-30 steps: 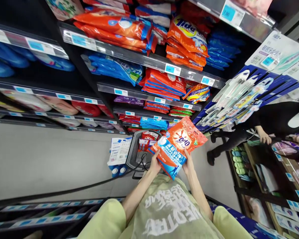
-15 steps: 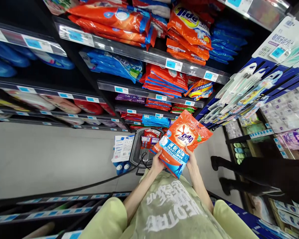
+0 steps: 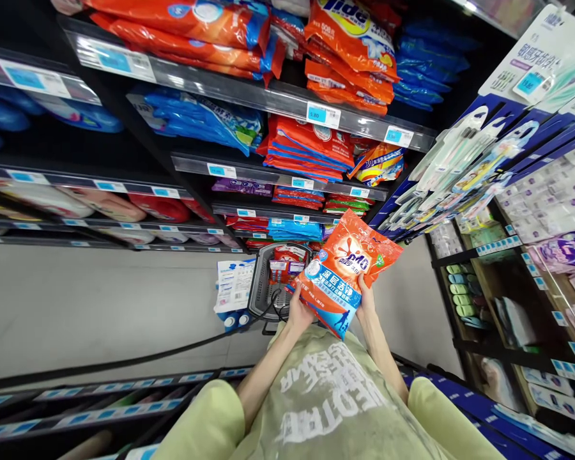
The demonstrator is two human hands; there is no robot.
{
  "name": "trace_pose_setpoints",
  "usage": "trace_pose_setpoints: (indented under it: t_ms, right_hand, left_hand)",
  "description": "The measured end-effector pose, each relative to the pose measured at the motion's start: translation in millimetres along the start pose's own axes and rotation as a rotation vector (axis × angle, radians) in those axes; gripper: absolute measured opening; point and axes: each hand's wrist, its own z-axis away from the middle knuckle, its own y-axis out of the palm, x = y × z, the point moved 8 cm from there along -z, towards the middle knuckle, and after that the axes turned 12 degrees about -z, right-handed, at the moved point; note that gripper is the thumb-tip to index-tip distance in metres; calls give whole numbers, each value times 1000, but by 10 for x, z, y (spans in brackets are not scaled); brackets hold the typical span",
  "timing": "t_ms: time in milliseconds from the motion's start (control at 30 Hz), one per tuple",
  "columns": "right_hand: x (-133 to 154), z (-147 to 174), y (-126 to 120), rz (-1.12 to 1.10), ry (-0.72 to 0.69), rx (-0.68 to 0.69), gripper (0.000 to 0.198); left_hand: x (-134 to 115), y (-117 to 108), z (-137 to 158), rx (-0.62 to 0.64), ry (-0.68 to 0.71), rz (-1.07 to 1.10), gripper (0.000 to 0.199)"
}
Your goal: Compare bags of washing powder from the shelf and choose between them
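An orange and blue bag of OMO laundry powder [image 3: 338, 278] is held in front of my body, its printed face turned up. My left hand [image 3: 299, 312] grips its lower left edge, while my right hand [image 3: 365, 299] has hold of the right side with the thumb on the front. The fingers beneath the bag are hidden. Just left of the bag, a grey shopping basket [image 3: 259, 291] stands on the floor with red and orange packs [image 3: 287, 265] in it. Beside the basket are blue bottles with white caps [image 3: 236, 319] and a white printed pack [image 3: 234, 285].
Shelves of detergent bags [image 3: 311, 150] rise ahead. Toothbrush packs [image 3: 464, 166] hang on a blue rack at the right, near the bag. A black cord or strap [image 3: 163, 352] runs from the basket to the left. More shelving [image 3: 489, 255] stands at the far right.
The person in dark clothes at the right has gone out of view. My view has shifted slightly. Both hands still hold the bag, its top now tilted a little differently.
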Motion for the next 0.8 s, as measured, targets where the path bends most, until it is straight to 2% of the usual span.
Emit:
trace_pose_setpoints:
  t_ms: [167,333,500,700,800]
  right_hand:
    - [-29,-12,-41,-9,14,2,60]
    - [-14,2,51,-32,55,34,57]
    - [-15,14,154,-102,131,76,56]
    - [22,11,58,-101,130,48,54]
    - [121,-23,31,-37,122,58,57]
  left_hand:
    - [-15,-12,-2,-6,10,3,59]
    - [5,-24,-47,10,-14,0,60]
    - [2,-91,-92,-7,5,12,43]
    - [-9,-205,-151,-1,34,-56,31]
    - [-107,-289,-165,-2,113,-165,33]
